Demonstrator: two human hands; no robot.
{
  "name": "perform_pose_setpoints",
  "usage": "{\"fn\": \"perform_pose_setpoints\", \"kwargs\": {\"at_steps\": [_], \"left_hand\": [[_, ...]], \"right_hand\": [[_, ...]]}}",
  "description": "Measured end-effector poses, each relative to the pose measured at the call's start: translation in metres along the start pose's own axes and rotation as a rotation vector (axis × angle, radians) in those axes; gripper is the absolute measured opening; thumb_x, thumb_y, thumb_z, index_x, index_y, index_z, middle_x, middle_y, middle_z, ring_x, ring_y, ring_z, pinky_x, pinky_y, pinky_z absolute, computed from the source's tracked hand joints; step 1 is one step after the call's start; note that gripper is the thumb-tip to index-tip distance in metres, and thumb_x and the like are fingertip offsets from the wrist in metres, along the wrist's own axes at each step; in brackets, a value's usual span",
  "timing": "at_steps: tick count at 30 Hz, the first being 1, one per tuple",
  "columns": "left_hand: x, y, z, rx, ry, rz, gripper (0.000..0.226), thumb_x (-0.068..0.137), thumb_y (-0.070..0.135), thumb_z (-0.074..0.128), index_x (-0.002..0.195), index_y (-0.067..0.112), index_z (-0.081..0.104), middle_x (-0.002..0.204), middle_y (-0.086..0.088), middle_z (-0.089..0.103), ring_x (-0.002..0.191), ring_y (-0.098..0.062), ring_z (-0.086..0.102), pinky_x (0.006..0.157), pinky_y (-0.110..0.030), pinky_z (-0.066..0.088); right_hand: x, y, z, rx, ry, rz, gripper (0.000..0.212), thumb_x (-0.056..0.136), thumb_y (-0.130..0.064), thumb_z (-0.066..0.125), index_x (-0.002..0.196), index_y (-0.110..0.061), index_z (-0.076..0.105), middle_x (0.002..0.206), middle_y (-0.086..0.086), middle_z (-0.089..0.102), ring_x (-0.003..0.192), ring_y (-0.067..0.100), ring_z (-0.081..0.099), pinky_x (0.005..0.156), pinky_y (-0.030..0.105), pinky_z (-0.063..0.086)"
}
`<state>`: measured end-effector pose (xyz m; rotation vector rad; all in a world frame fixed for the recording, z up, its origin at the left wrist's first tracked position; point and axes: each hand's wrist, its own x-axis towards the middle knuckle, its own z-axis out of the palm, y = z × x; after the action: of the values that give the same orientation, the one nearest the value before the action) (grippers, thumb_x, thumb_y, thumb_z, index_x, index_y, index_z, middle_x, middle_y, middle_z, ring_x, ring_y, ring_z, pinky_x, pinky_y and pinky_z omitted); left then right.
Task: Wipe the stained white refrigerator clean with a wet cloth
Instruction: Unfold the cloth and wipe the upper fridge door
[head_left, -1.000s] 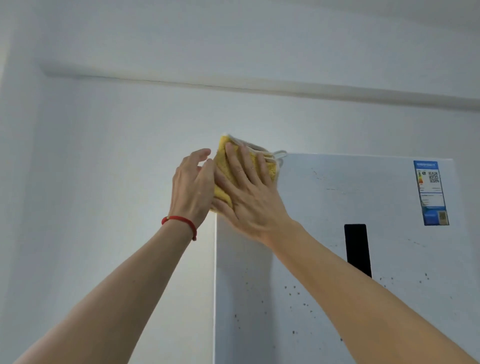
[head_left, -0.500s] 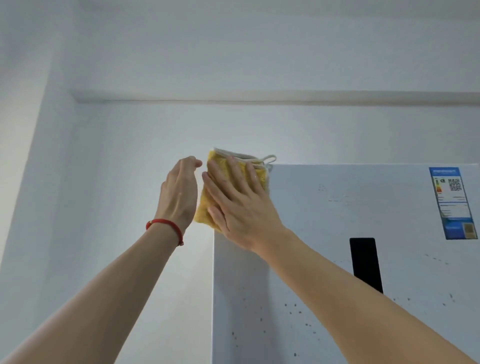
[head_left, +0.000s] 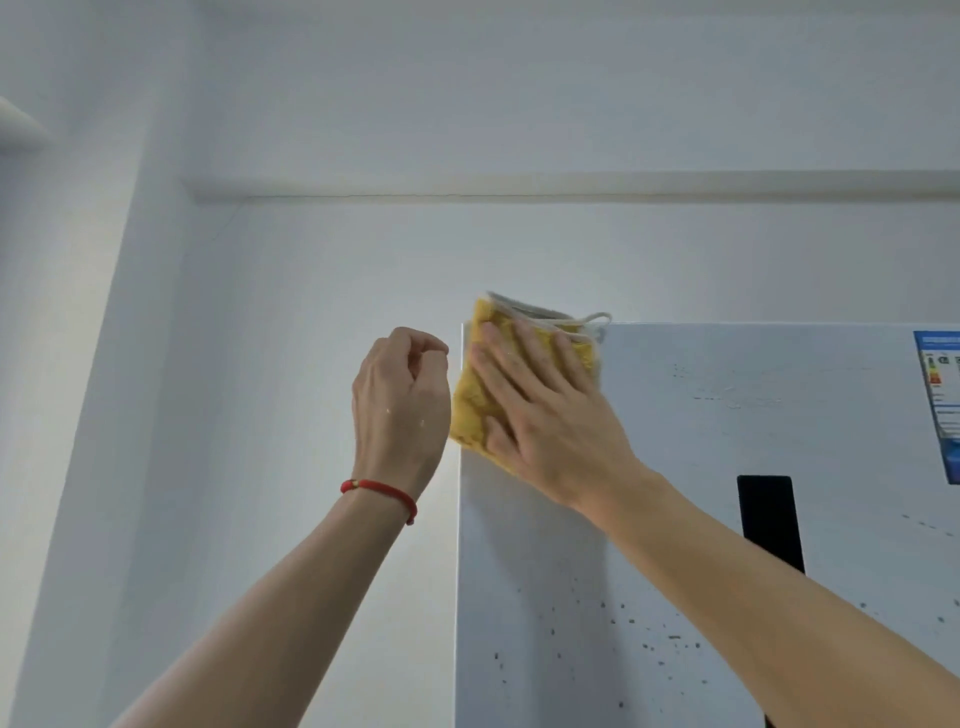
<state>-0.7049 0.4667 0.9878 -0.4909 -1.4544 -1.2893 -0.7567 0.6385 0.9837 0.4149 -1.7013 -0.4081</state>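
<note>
The white refrigerator (head_left: 727, 426) fills the right half of the head view, its door speckled with dark spots lower down. A folded yellow cloth (head_left: 475, 400) with a white hanging loop lies over the door's top left corner. My right hand (head_left: 550, 415) presses flat on the cloth with straight, spread fingers. My left hand (head_left: 400, 405), with a red cord at the wrist, hovers just left of the refrigerator's edge, fingers curled in and holding nothing, apart from the cloth.
A blue energy label (head_left: 943, 405) is stuck at the door's upper right. A black rectangular panel (head_left: 770, 519) sits in the door's middle. White wall (head_left: 234, 415) stands to the left, with a ceiling ledge (head_left: 519, 184) above.
My left hand has come off the cloth, moved slightly left and curled its fingers. My right hand keeps pressing the cloth at the top left corner.
</note>
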Motion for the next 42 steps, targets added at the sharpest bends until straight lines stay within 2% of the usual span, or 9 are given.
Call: {"fn": "perform_pose_setpoints", "kwargs": {"at_steps": [6, 14, 16, 20, 25, 31, 35, 39, 42], "left_hand": [[0.0, -0.013, -0.02, 0.03, 0.026, -0.014, 0.021, 0.094, 0.009, 0.048, 0.093, 0.02, 0.067, 0.086, 0.003, 0.064, 0.066, -0.01, 0.048, 0.063, -0.026, 0.036], [-0.009, -0.022, -0.016, 0.052, -0.006, -0.008, 0.017, 0.092, 0.007, 0.054, 0.097, 0.02, 0.064, 0.087, 0.002, 0.064, 0.082, -0.007, 0.055, 0.069, -0.019, 0.044], [-0.008, -0.024, -0.016, 0.073, 0.004, 0.024, 0.017, 0.092, 0.008, 0.054, 0.098, 0.019, 0.064, 0.09, 0.004, 0.063, 0.083, -0.008, 0.056, 0.072, -0.021, 0.044], [-0.001, -0.015, 0.003, 0.243, 0.029, 0.242, 0.02, 0.085, 0.014, 0.052, 0.1, 0.019, 0.065, 0.099, 0.006, 0.059, 0.094, -0.018, 0.052, 0.078, -0.03, 0.045], [0.001, 0.022, 0.049, 0.368, -0.108, 0.49, 0.033, 0.082, 0.026, 0.043, 0.101, 0.018, 0.068, 0.106, 0.005, 0.06, 0.108, -0.02, 0.048, 0.088, -0.038, 0.044], [-0.008, 0.029, 0.073, 0.412, -0.208, 0.529, 0.031, 0.078, 0.019, 0.047, 0.099, 0.019, 0.07, 0.105, 0.006, 0.065, 0.114, -0.023, 0.047, 0.093, -0.038, 0.04], [-0.02, 0.036, 0.087, 0.362, -0.252, 0.537, 0.033, 0.076, 0.015, 0.048, 0.099, 0.018, 0.07, 0.101, 0.004, 0.065, 0.112, -0.021, 0.047, 0.09, -0.039, 0.045], [-0.033, 0.052, 0.108, 0.296, -0.264, 0.586, 0.034, 0.078, 0.018, 0.044, 0.099, 0.019, 0.07, 0.103, 0.006, 0.064, 0.11, -0.017, 0.046, 0.088, -0.036, 0.047], [-0.045, 0.061, 0.124, 0.276, -0.238, 0.639, 0.03, 0.078, 0.016, 0.048, 0.1, 0.017, 0.07, 0.108, 0.007, 0.065, 0.109, -0.017, 0.048, 0.088, -0.038, 0.047]], "right_hand": [[0.008, 0.0, -0.003, 0.039, 0.054, 0.281, 0.069, 0.103, -0.044, 0.033, 0.163, -0.012, 0.027, 0.173, 0.005, 0.014, 0.159, 0.036, 0.01, 0.126, 0.062, 0.009], [-0.021, -0.017, 0.005, 0.037, 0.049, -0.083, 0.063, 0.106, -0.047, 0.039, 0.161, -0.015, 0.035, 0.172, 0.003, 0.017, 0.16, 0.032, 0.01, 0.124, 0.061, 0.017], [-0.018, -0.007, 0.001, 0.011, 0.036, -0.044, 0.066, 0.105, -0.048, 0.038, 0.162, -0.017, 0.031, 0.173, 0.004, 0.015, 0.16, 0.031, 0.008, 0.124, 0.06, 0.018], [0.009, -0.036, 0.004, 0.073, 0.008, 0.269, 0.074, 0.101, -0.045, 0.028, 0.166, -0.012, 0.011, 0.173, 0.017, -0.002, 0.158, 0.043, -0.008, 0.124, 0.065, 0.003], [-0.013, 0.006, -0.003, 0.085, -0.058, 0.161, 0.082, 0.102, -0.048, 0.038, 0.166, -0.012, 0.0, 0.173, 0.013, -0.011, 0.158, 0.036, -0.017, 0.126, 0.062, -0.001], [-0.104, 0.131, -0.016, 0.085, -0.092, 0.57, 0.082, 0.095, -0.051, 0.015, 0.164, -0.018, -0.015, 0.17, 0.009, -0.026, 0.156, 0.033, -0.023, 0.125, 0.063, -0.005], [-0.087, 0.13, -0.025, 0.164, -0.107, 0.879, 0.084, 0.095, -0.048, 0.017, 0.163, -0.013, -0.015, 0.169, 0.011, -0.028, 0.155, 0.036, -0.027, 0.123, 0.063, -0.01], [-0.054, 0.077, -0.031, 0.278, -0.134, 0.397, 0.081, 0.1, -0.035, 0.043, 0.165, -0.022, -0.004, 0.17, -0.001, -0.025, 0.154, 0.026, -0.032, 0.124, 0.061, -0.014], [-0.064, 0.083, -0.032, 0.244, -0.207, 0.131, 0.08, 0.098, -0.042, 0.036, 0.165, -0.025, -0.005, 0.172, -0.008, -0.016, 0.155, 0.018, -0.029, 0.125, 0.061, -0.011]]}}
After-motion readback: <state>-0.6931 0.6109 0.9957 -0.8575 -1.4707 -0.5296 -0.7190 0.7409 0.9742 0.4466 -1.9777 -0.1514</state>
